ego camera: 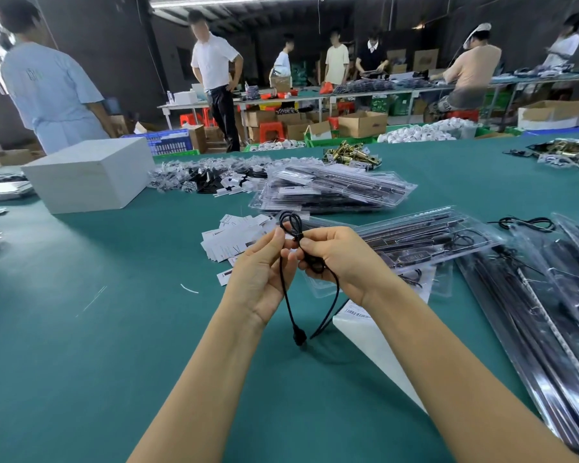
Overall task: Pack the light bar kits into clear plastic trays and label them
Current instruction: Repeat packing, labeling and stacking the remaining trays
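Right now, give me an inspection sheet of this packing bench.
Surface: green table, small white scraps lying on it.
Job's things: open clear tray behind the hands; packed trays stacked beyond; labels heaped.
Clutter: white box; brass parts; bagged light bars at right.
Grippers: left hand and right hand both pinch the black cable.
Cables: black cable looped on top, plug end dangling.
Surroundings: people standing, cardboard cartons.

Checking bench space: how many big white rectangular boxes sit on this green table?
1: the white rectangular box sits far left on the green table, beyond the left hand. Others may lie out of frame.
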The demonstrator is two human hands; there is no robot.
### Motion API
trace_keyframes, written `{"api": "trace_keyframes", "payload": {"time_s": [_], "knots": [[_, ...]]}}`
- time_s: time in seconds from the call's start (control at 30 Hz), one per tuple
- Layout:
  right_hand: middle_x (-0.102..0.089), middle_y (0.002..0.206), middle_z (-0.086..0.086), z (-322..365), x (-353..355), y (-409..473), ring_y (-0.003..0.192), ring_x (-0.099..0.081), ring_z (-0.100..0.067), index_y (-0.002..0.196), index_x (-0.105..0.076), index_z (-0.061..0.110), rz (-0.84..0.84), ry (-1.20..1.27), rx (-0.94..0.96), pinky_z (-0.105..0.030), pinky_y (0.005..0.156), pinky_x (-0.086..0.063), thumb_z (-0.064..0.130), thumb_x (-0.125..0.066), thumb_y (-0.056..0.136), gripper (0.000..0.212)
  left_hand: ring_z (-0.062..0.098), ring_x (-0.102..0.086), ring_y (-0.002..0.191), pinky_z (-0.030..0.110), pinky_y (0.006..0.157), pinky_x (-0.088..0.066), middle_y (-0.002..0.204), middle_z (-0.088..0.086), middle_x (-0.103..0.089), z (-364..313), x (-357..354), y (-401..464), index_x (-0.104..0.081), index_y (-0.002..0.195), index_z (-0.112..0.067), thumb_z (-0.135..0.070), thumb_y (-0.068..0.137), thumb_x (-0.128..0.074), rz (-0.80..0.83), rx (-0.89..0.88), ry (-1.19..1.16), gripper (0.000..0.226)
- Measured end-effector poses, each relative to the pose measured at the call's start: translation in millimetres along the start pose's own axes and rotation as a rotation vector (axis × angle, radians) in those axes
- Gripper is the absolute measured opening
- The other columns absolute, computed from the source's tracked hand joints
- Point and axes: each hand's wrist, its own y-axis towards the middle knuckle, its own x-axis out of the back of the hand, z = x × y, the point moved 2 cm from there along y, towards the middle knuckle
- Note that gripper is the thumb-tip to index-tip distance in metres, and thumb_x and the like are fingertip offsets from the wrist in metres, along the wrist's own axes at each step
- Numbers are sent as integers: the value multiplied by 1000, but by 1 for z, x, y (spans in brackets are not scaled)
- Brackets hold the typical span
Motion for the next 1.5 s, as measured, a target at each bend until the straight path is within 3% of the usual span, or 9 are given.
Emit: {"api": "trace_keyframes", "payload": {"time_s": [0.27, 0.5, 0.7, 0.8, 1.1, 1.17, 1.23, 1.4, 1.5], "knots": [[-65, 66, 3, 3, -2, -5, 55, -53, -6, 89, -71, 7, -27, -117, 9, -15, 53, -45, 6, -49, 96, 23, 3, -58, 52, 13, 49, -52, 77, 4, -63, 0, 2, -2, -66, 97, -6, -15, 82, -64, 64, 158, -31, 18], [-61, 59, 6, 6, 5, -6, 53, -54, -6, 81, -68, 9, 76, -7, -58, -16, 48, -42, 5, -52, 96, 23, 8, -48, 65, 21, 64, -45, 87, -8, -63, -2, 7, 0, -76, 99, -29, -40, 90, -57, 138, -40, 607, 24], [-59, 73, 0, 2, 8, -7, 59, -54, -8, 93, -64, 7, 264, 266, -209, -14, 42, -33, 6, -51, 95, 13, 11, -58, 82, 32, 81, -33, 96, 1, -71, 0, 7, 3, -76, 98, -16, -33, 82, -60, 281, -86, 464, 29], [-61, 73, 1, 0, 9, -7, 60, -55, -8, 94, -64, 8, 271, 277, -223, -14, 41, -32, 8, -52, 95, 12, 14, -61, 83, 24, 69, -44, 91, 2, -72, 4, 5, 4, -77, 87, -12, -26, 78, -64, 266, -73, 342, 22], [-65, 73, -8, 4, 10, -7, 65, -57, -12, 84, -70, 4, 33, -357, -74, -28, 62, -41, 26, -64, 91, 24, 6, -65, 77, 22, 71, -47, 85, -5, -73, 10, 8, 7, -69, 93, -15, -24, 95, -52, 123, -146, 358, 19], [-67, 79, -21, 8, 14, -7, 67, -58, -21, 87, -70, -2, -130, -693, 39, -33, 66, -46, 27, -65, 89, 30, 6, -66, 75, 23, 72, -47, 80, -5, -72, 10, 12, 9, -68, 96, -15, -23, 97, -51, 62, -147, 293, 19], [-71, 76, -9, 18, 17, -11, 75, -66, -23, 78, -72, 10, -351, -828, 179, -32, 66, -51, 27, -67, 87, 20, 6, -67, 74, 23, 73, -47, 76, -6, -70, 9, 15, 11, -67, 98, -14, -22, 98, -50, 31, -175, 276, 19], [-73, 75, -9, 14, -6, -16, 73, -70, -18, 76, -72, 7, 14, -802, -1, -17, 48, -43, 38, -68, 82, 33, 11, -63, 67, 27, 67, -50, 70, -1, -65, 9, 17, 14, -66, 95, -8, -19, 97, -50, 8, -229, 179, 20], [-73, 79, -11, 7, -14, -16, 76, -70, -21, 79, -69, 2, 7, -841, 33, -24, 63, -52, 32, -69, 84, 30, 12, -62, 66, 28, 65, -52, 71, 2, -62, 10, 20, 16, -66, 95, -6, -19, 97, -49, -12, -238, 146, 21]]}}
